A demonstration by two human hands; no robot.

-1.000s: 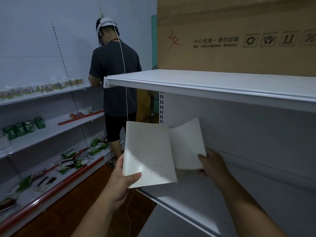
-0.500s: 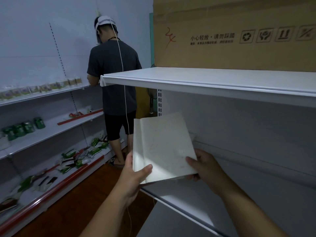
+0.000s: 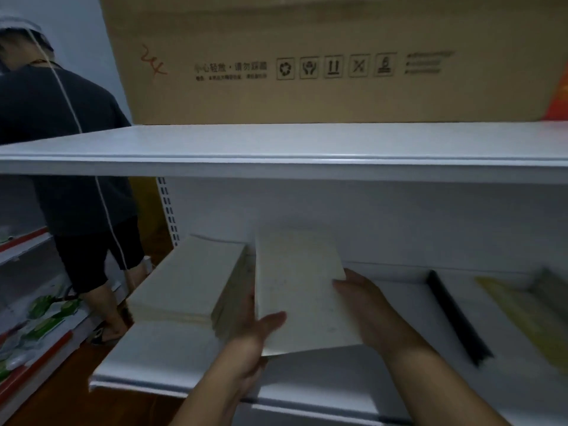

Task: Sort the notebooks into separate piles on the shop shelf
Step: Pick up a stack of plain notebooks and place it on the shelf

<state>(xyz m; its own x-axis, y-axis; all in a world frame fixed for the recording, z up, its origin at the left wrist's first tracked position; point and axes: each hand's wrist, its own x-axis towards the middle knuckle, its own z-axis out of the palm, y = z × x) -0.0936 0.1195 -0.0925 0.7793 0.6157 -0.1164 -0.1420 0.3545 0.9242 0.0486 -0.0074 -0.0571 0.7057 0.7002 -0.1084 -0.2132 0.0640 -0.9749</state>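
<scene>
Notebook [image 3: 302, 290], open 1.0 s ago and shut 0.5 s ago, now closed and carried over the lower shelf [image 3: 159, 358], just right of the cream pile [image 3: 187, 281]; left hand [image 3: 255, 330] gripping its near left edge, thumb on the cover; right hand [image 3: 365, 302] gripping its right edge. View now swung onto the shelf; black divider [image 3: 458, 318] and yellow stack [image 3: 522, 312] further right. Judged checked and matched; placement on the cream pile likely next, not yet done.

Dim rm: white shelving [image 3: 276, 155], cardboard box [image 3: 338, 56] (up top).
</scene>
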